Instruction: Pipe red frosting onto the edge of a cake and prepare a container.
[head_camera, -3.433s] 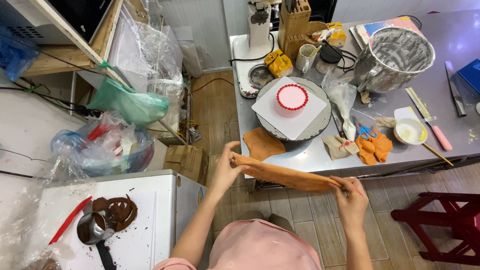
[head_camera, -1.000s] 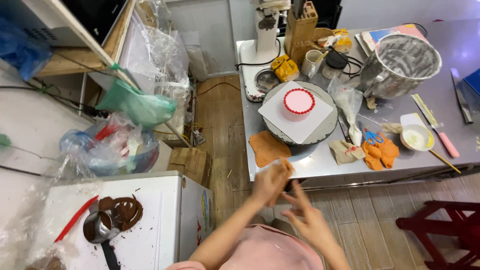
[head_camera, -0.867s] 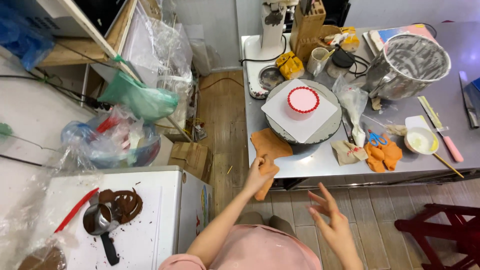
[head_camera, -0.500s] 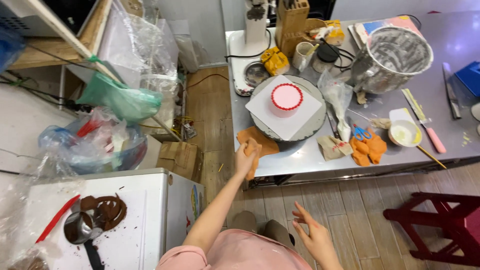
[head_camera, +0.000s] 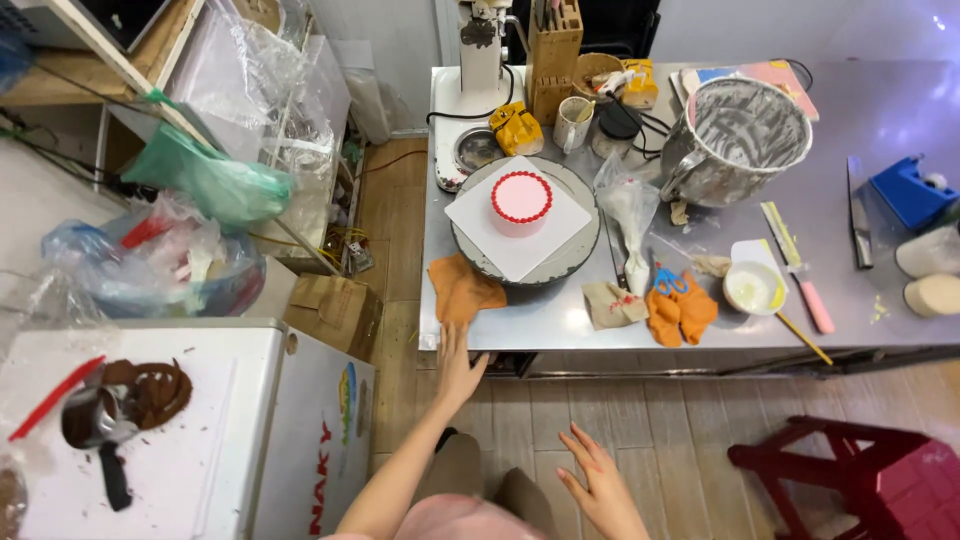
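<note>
From the head camera, the left hand (head_camera: 458, 365) reaches to the near edge of the steel table (head_camera: 890, 120), fingertips touching the lower edge of the orange cloth (head_camera: 462, 290) that lies flat on the tabletop, fingers loosely spread and gripping nothing; half a second ago that hand was still on top of the cloth, and some seconds back both hands stretched it taut in the air; the right hand (head_camera: 600, 490) hangs open over the wooden floor, fingers wide and empty, well apart from the table, much as a moment ago; just beyond the cloth sits the grey turntable (head_camera: 480, 255) bearing a white board and a small pink cake (head_camera: 521, 201) with a red rim; a second orange cloth (head_camera: 682, 315) lies further right, beside blue scissors (head_camera: 668, 283).
</note>
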